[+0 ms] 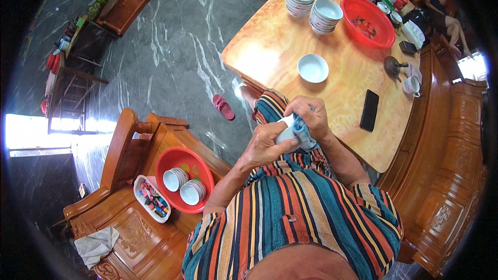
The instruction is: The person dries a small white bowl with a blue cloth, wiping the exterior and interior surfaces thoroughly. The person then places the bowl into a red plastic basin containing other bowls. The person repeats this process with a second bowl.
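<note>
My left hand (268, 142) grips a white bowl (286, 135) above my lap, its thumb along the near side. Against the same bowl my right hand (313, 118) presses a blue cloth (303, 132), which covers part of the rim. Much of the bowl is hidden by fingers and cloth. On the marble-patterned table ahead sits a single white bowl (313, 68). Farther back stand two stacks of bowls, a left stack (300, 0) and a right stack (325, 16), beside a large red plastic basin (367, 22).
On the wooden bench at left, a red basin (184, 179) holds two bowl stacks beside a white basket (151, 199) of small items. A black phone (369, 110), a mug (411, 86) and a dark metal ornament (394, 67) occupy the table's right side. Another person (447, 21) sits beyond.
</note>
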The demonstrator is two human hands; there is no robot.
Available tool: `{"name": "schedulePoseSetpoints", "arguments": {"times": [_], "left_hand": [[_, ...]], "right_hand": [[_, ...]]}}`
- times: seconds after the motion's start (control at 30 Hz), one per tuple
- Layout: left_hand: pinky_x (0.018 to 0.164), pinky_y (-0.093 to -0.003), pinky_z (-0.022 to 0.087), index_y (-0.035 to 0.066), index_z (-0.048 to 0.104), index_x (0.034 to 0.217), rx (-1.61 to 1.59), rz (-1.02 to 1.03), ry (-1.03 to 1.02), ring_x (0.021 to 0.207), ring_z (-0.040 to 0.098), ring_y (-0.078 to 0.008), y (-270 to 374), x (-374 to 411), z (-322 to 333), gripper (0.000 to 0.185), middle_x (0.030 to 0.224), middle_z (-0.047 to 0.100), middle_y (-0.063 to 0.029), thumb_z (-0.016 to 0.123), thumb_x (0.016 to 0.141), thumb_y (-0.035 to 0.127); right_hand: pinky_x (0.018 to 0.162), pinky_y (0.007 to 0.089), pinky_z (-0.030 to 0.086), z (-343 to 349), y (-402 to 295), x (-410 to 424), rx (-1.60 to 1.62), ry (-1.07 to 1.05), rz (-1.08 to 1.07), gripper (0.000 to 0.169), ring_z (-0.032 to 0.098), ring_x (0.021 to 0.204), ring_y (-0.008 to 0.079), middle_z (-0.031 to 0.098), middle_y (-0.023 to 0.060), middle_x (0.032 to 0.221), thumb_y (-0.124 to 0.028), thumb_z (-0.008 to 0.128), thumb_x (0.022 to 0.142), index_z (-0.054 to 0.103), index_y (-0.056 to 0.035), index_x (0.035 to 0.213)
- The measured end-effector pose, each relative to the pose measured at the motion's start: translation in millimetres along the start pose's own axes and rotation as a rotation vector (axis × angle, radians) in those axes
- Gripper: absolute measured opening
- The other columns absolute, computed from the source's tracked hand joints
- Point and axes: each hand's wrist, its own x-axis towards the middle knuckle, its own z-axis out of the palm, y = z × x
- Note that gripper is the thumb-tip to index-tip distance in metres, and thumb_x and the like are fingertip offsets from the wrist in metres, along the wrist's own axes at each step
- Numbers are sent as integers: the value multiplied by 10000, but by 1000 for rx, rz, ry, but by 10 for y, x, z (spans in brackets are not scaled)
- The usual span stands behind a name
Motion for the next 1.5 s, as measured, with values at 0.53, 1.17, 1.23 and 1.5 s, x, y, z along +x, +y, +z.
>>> {"name": "schedulePoseSetpoints", "arguments": {"times": [0.53,1.17,1.23,1.5], "left_hand": [[573,-210,460,-12,641,804,-467,-24,256,631,549,-53,-99,-103,-30,227,686,561,14,762,747,172],[525,-230,413,2,603,805,-88,-12,93,606,497,-42,107,-10,-75,284,656,548,3,774,780,228],[530,-238,421,-3,604,825,-19,18,70,614,504,-44,132,-14,-65,290,663,561,-1,767,789,234],[514,-384,388,14,528,764,367,140,79,564,520,-289,-84,1,102,248,619,497,-128,729,700,146]], "right_hand": [[733,254,511,1,522,-120,1032,50,527,415,629,759,167,635,79,800,-453,504,905,600,-54,966],[572,269,475,-121,197,2,383,166,272,482,574,572,164,614,118,647,-376,411,931,610,21,746],[584,248,442,-118,75,-15,265,130,190,443,546,597,127,615,103,670,-315,426,919,629,43,756],[589,305,441,42,-108,-90,-273,58,-126,256,566,595,188,613,114,666,-179,532,855,619,24,725]]}}
